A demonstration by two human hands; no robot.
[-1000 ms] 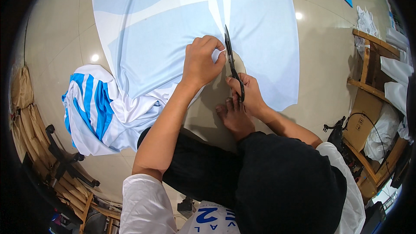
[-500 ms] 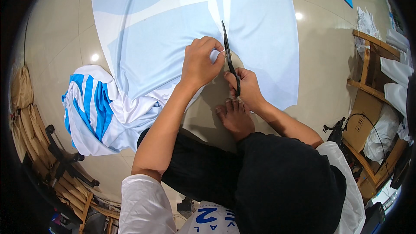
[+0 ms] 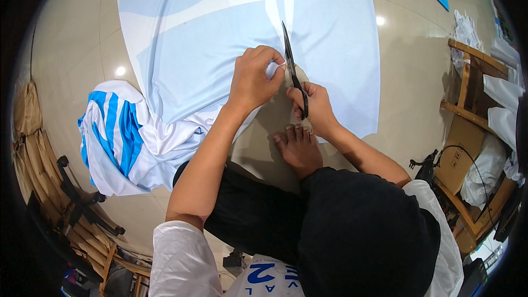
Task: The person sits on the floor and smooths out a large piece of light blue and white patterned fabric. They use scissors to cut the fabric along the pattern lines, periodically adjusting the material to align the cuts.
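A large sheet of light blue and white fabric [image 3: 203, 49] is spread over the tiled floor, with a slit running up its middle. My left hand [image 3: 256, 77] pinches the fabric's cut edge between thumb and fingers, left of the slit. Black scissors [image 3: 291, 58] are gripped in my right hand [image 3: 314, 104], fingers wrapped round the handles. Their blades point away from me along the slit, beside the left hand's fingertips. Whether fabric lies between the blades is hard to make out.
A heap of blue-and-white striped cloth [image 3: 118, 137] lies at the left. My bare foot [image 3: 300, 151] rests just below the scissors. At the right stand a wooden frame [image 3: 467, 77] and a cardboard box [image 3: 459, 143]. Chair legs [image 3: 88, 203] show at the lower left.
The scissors have swung slightly, their handles shifting a little to the right and toward me less. My left hand keeps its pinch in nearly the same place.
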